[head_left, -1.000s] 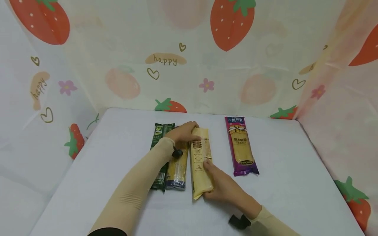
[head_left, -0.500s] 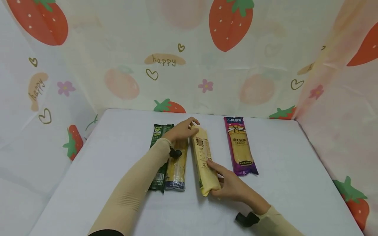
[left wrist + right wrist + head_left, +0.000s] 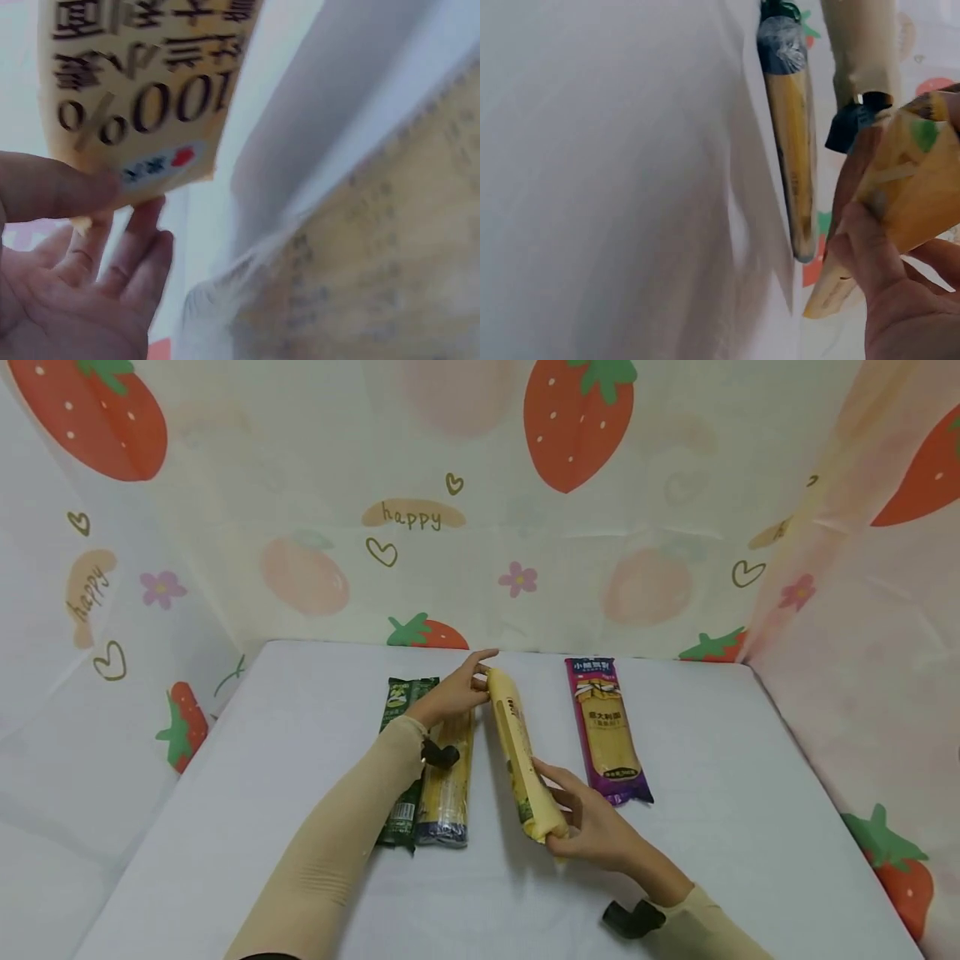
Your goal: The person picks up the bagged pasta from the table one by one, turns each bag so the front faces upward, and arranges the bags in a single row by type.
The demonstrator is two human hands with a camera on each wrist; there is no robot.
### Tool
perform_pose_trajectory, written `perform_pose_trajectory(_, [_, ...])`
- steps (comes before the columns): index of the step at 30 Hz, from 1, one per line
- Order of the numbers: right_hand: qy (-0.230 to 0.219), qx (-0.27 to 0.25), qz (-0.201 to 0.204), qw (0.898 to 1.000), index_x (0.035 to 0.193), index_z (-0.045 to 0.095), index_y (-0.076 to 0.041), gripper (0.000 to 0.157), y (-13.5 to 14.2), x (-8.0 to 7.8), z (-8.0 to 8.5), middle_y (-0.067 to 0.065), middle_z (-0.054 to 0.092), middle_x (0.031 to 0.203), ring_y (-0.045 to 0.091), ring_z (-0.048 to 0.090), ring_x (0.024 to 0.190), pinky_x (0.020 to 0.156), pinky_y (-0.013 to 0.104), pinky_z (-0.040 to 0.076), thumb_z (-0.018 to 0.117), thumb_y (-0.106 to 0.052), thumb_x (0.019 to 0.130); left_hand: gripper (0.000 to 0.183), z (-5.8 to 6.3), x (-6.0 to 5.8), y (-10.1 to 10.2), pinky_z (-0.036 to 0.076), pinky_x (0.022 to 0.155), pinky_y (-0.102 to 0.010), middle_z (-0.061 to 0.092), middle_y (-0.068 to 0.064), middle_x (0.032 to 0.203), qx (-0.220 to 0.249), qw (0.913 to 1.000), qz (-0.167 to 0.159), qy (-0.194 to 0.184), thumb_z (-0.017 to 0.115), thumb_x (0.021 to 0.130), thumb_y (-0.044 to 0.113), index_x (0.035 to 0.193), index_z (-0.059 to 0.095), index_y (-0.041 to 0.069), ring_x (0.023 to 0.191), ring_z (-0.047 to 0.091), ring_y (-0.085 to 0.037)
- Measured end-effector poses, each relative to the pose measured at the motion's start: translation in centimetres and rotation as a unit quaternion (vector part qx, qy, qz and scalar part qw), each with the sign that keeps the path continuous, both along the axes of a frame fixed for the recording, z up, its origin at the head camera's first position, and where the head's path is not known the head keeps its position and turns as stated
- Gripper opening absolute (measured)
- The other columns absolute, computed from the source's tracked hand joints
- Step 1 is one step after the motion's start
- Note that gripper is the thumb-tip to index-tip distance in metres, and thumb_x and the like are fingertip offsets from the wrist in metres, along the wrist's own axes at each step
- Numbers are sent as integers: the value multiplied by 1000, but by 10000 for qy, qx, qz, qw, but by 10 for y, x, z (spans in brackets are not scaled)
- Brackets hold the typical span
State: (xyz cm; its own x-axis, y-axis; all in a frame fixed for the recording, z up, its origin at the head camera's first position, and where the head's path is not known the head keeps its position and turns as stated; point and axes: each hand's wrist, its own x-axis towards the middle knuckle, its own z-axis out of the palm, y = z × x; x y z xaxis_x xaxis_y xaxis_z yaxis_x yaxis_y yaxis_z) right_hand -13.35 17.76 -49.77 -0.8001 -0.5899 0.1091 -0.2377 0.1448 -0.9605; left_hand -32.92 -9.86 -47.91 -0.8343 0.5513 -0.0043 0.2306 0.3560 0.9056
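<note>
Pinching the far end of a long, pale-yellow, flat-sided packet with dark printing (image 3: 517, 752), the left hand (image 3: 453, 689) sets its thumb (image 3: 52, 187) against the printed face. The other left fingers (image 3: 146, 262) sit behind that end, slightly spread, with small gaps between them. The right hand (image 3: 603, 831) grips the near end, thumb low at the packet's tip and index finger (image 3: 555, 772) stretched along its right side; the remaining right fingers are bent and partly hidden behind the wrapper.

The packet lies between the two sets of fingers, in contact with both, turned partly onto its narrow side and slanting from far left to near right. Its near end is clear of the bench (image 3: 480, 910), which has a white covering; whether the far end touches cannot be told.

Left of the held packet, beneath the left forearm in a beige sleeve (image 3: 337, 827), a clear-wrapped packet of yellow strands with a dark blue end (image 3: 444, 797) lies just beside a dark green packet (image 3: 400, 818). To the right, a purple-edged yellow packet (image 3: 611, 727) lies flat, apart from the hands. A strawberry-printed fabric backdrop (image 3: 562, 543) stands behind.
</note>
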Motion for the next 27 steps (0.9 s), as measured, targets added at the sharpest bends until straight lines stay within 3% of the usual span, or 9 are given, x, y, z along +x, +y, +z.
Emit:
perform_pose_trajectory(3, [-57,-363,41,9993,172,27,-13,104,1,0,0,23,26,171,55,42,148,107,29,53,78,8,83,79,0,2,-1,50,114,-47,39,-26,165,91,9998,25,-182,62,110,6,173,14,10,146,51,-41])
perform_pose_trajectory(7, [-197,-590,46,9981,171,27,-11,101,1,1,5,23,25,172,55,42,147,106,29,54,81,5,87,68,-1,3,-2,47,118,-49,47,-25,160,-5,9998,13,-214,62,111,10,169,27,3,147,50,-39])
perform_pose_trajectory(11, [-333,-725,23,9968,171,25,-4,100,0,2,9,26,23,172,44,48,145,105,31,56,80,4,88,57,-2,3,-3,46,119,-47,53,-26,155,-116,9999,24,-56,63,110,12,161,40,-3,146,51,-39])
perform_pose_trajectory(17, [-384,-938,-62,9948,170,26,-2,94,2,2,8,29,31,165,22,58,131,96,36,62,75,3,90,48,-2,3,-8,41,122,-51,50,-23,157,-112,9998,-140,48,62,112,17,154,43,4,152,45,-38])
perform_pose_trajectory(22, [-88,-932,-178,9954,168,27,1,87,5,2,7,30,47,149,22,61,124,94,37,61,72,-2,94,49,-4,5,-12,38,123,-56,47,-21,161,-99,9998,-153,-123,60,113,29,153,38,12,155,41,-35])
perform_pose_trajectory(27, [-162,-1070,-238,9938,167,26,3,87,5,2,9,19,54,143,21,63,120,95,35,60,73,-4,94,52,-4,5,-11,39,122,-57,45,-19,162,121,9998,-87,-102,58,113,35,156,35,15,155,41,-35])
